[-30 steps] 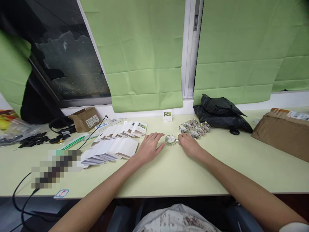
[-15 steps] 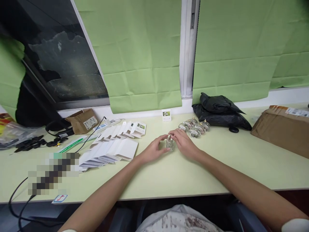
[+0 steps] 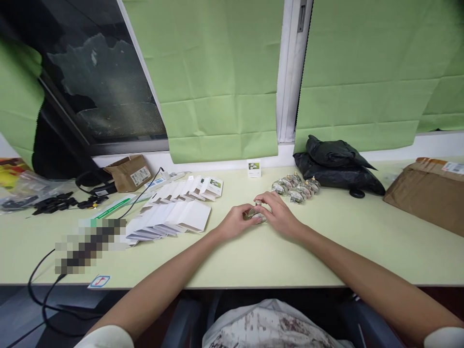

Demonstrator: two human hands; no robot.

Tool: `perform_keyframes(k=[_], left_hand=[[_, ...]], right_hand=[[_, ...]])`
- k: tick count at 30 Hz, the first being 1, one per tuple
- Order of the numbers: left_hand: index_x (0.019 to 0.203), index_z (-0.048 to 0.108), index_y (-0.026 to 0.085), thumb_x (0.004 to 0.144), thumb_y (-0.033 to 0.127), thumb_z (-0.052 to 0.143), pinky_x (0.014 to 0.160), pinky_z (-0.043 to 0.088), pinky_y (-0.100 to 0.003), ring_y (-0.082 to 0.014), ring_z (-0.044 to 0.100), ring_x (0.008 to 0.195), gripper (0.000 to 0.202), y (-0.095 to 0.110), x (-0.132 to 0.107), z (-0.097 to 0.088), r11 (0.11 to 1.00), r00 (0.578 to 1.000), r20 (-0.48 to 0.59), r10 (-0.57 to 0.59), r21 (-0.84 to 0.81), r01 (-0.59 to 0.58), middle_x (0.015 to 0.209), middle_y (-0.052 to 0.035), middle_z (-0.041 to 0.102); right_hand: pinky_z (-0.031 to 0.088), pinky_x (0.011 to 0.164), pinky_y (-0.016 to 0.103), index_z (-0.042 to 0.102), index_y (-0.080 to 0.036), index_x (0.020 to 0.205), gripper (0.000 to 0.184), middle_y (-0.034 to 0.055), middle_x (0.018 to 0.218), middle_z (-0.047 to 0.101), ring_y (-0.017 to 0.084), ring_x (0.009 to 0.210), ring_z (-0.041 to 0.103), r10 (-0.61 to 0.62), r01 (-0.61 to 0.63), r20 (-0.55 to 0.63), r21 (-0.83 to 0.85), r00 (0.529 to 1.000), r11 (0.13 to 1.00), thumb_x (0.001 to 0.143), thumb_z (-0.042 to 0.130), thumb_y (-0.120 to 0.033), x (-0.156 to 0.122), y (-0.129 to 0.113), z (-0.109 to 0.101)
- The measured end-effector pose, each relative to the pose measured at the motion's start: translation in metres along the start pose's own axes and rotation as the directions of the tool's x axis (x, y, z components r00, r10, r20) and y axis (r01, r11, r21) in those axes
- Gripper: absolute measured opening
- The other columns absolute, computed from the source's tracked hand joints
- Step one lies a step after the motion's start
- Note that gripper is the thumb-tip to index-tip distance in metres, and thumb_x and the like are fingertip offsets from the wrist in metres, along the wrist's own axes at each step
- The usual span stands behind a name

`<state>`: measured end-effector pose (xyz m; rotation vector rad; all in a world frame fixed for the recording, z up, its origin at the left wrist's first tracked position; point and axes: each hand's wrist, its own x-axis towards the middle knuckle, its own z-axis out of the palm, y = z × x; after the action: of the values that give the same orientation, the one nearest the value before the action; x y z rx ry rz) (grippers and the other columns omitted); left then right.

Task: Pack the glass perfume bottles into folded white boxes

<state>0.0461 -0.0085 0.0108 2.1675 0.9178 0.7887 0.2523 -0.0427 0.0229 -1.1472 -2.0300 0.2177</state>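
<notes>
Between my hands is a small round clear glass bottle (image 3: 261, 219), low over the table and partly covered by fingers. My left hand (image 3: 235, 222) is closed on its body from the left, thumb along the near side. From the right, my right hand (image 3: 278, 212) grips it too, with fingertips at the narrow top. Just beyond my right hand stands a group of similar glass bottles (image 3: 297, 194), some with gold-coloured tops. Left of my left hand lie two overlapping rows of white cartons, the near row (image 3: 194, 216) and the far row (image 3: 210, 187).
A small white box (image 3: 254, 168) with a green picture stands at the back. Black plastic bags (image 3: 337, 166) and a large cardboard box (image 3: 427, 195) are at the right. At the left are a small open cardboard box (image 3: 128, 174), black cables (image 3: 43, 285) and a green-white strip (image 3: 114, 207).
The glass bottle has turned from edge-on to a broader side. My left fingers have closed in around it, and my right hand has shifted over its top. The camera view has moved slightly.
</notes>
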Motion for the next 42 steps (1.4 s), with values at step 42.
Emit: perform_keyframes(k=[42], left_hand=[[0.099, 0.066, 0.019, 0.093, 0.058, 0.066, 0.065, 0.036, -0.028, -0.0149, 0.050, 0.068, 0.039, 0.006, -0.008, -0.006, 0.956, 0.991, 0.001, 0.131, 0.266, -0.127, 0.078, 0.0011, 0.061]], right_hand=[[0.038, 0.087, 0.037, 0.056, -0.022, 0.099, 0.024, 0.0048, 0.093, 0.066, 0.022, 0.090, 0.056, -0.102, 0.100, -0.007, -0.161, 0.995, 0.982, 0.110, 0.044, -0.038, 0.002, -0.006, 0.004]])
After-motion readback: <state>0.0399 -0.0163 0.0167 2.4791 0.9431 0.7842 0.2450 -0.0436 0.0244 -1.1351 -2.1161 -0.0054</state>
